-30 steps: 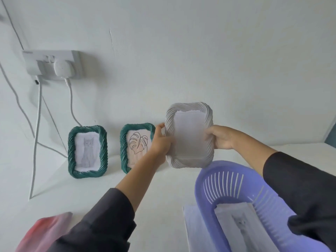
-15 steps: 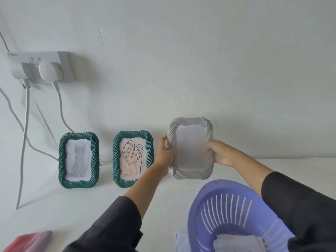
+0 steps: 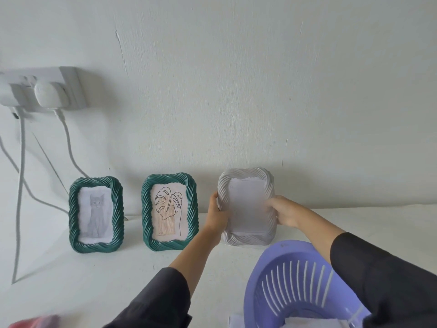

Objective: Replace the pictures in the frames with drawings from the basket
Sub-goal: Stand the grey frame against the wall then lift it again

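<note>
A white twisted-rope frame [image 3: 246, 240] stands upright on the white table near the wall, showing a blank pale sheet. My left hand [image 3: 216, 215] grips its left edge and my right hand [image 3: 285, 213] grips its right edge. To its left stand two green rope frames: one [image 3: 169, 242] with a leaf line drawing, one [image 3: 95, 246] with a grey cat drawing. The purple slotted basket [image 3: 290, 280] sits in front at the lower right, with white paper [image 3: 307, 324] just visible inside.
A wall socket [image 3: 45, 88] with a white plug sits at the upper left, and cables [image 3: 21, 176] hang down from it to the table. A pink-red object [image 3: 35, 323] lies at the bottom left corner. The white wall stands right behind the frames.
Both hands have carried the white frame down and away toward the wall, and its bottom now rests on the table beside the leaf frame. The view has tilted up.
</note>
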A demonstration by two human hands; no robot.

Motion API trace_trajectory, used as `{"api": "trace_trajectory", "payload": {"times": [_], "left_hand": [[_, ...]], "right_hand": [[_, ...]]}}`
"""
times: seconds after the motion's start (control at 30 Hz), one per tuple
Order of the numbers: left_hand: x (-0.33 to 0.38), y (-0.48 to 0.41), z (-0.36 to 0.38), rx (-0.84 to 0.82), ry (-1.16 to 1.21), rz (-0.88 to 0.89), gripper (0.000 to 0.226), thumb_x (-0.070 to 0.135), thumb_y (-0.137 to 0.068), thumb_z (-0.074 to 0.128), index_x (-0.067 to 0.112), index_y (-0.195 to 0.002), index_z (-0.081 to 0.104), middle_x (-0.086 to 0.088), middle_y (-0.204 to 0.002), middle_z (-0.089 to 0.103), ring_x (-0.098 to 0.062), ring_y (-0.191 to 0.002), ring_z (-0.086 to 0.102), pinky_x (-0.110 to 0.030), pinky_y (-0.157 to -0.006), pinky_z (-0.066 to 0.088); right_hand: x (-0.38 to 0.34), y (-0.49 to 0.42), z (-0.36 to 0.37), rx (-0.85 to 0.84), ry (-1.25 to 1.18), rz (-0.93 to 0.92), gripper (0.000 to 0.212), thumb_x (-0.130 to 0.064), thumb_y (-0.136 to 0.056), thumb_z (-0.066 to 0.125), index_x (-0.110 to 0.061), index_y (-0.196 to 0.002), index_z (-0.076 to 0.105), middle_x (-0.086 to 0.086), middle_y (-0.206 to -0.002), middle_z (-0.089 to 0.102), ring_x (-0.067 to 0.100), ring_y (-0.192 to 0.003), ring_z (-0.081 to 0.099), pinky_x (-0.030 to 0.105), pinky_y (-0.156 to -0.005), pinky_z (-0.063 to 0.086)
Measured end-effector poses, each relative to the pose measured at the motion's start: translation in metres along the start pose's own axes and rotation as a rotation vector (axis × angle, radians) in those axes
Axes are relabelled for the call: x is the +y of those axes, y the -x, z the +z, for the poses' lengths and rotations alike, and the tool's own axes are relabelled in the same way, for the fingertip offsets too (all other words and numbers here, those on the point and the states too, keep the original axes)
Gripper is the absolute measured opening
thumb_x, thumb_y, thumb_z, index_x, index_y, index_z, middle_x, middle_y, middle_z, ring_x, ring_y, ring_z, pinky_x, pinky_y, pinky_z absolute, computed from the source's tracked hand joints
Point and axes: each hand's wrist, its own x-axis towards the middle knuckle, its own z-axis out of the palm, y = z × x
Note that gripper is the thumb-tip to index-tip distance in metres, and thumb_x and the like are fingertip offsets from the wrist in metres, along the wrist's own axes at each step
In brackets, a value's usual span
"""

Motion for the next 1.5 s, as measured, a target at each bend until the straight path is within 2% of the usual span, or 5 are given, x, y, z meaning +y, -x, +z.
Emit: {"api": "trace_trajectory", "payload": {"times": [0.23,0.63,1.03,1.3,1.5], "left_hand": [[-0.007,0.002,-0.001,-0.012,-0.065,0.016,0.064,-0.017,-0.086,0.04,0.019,-0.138,0.028,-0.011,-0.105,0.051,-0.023,-0.088,0.055,-0.027,-0.063,0.05],[-0.014,0.009,-0.013,-0.018,-0.153,-0.029,0.042,-0.012,-0.088,0.045,0.009,-0.124,0.043,-0.013,-0.095,0.056,-0.023,-0.081,0.058,-0.03,-0.07,0.052],[-0.021,0.001,-0.013,0.004,-0.203,-0.029,0.047,-0.009,-0.089,0.046,0.014,-0.13,0.041,-0.006,-0.088,0.055,-0.017,-0.078,0.056,-0.026,-0.066,0.05],[-0.038,0.013,-0.022,0.056,-0.225,-0.077,0.045,-0.005,-0.086,0.055,0.01,-0.128,0.048,-0.01,-0.096,0.063,-0.018,-0.078,0.057,-0.025,-0.062,0.043],[-0.039,0.017,-0.02,0.056,-0.217,-0.085,0.043,-0.006,-0.087,0.053,0.01,-0.127,0.049,-0.008,-0.093,0.062,-0.017,-0.075,0.057,-0.026,-0.063,0.047]], "right_hand": [[0.001,0.002,-0.006,-0.03,0.047,0.025,0.022,0.003,-0.079,0.048,-0.015,-0.067,0.048,0.003,-0.065,0.047,0.016,-0.061,0.047,0.025,-0.058,0.039],[-0.002,0.004,-0.006,-0.083,-0.096,-0.016,0.018,0.001,-0.063,0.055,-0.015,-0.071,0.052,0.004,-0.069,0.049,0.019,-0.067,0.047,0.028,-0.065,0.038],[-0.003,0.004,-0.009,-0.028,0.074,0.019,0.022,0.004,-0.08,0.05,-0.015,-0.068,0.048,0.003,-0.067,0.05,0.017,-0.064,0.049,0.029,-0.064,0.042],[0.0,0.019,-0.025,-0.076,0.326,0.041,0.02,-0.004,-0.085,0.062,-0.017,-0.098,0.052,0.003,-0.089,0.064,0.02,-0.078,0.062,0.036,-0.087,0.045],[0.004,0.031,-0.023,-0.039,0.346,0.014,0.035,-0.009,-0.087,0.062,-0.011,-0.12,0.051,0.01,-0.105,0.064,0.024,-0.095,0.061,0.035,-0.085,0.049]]}}
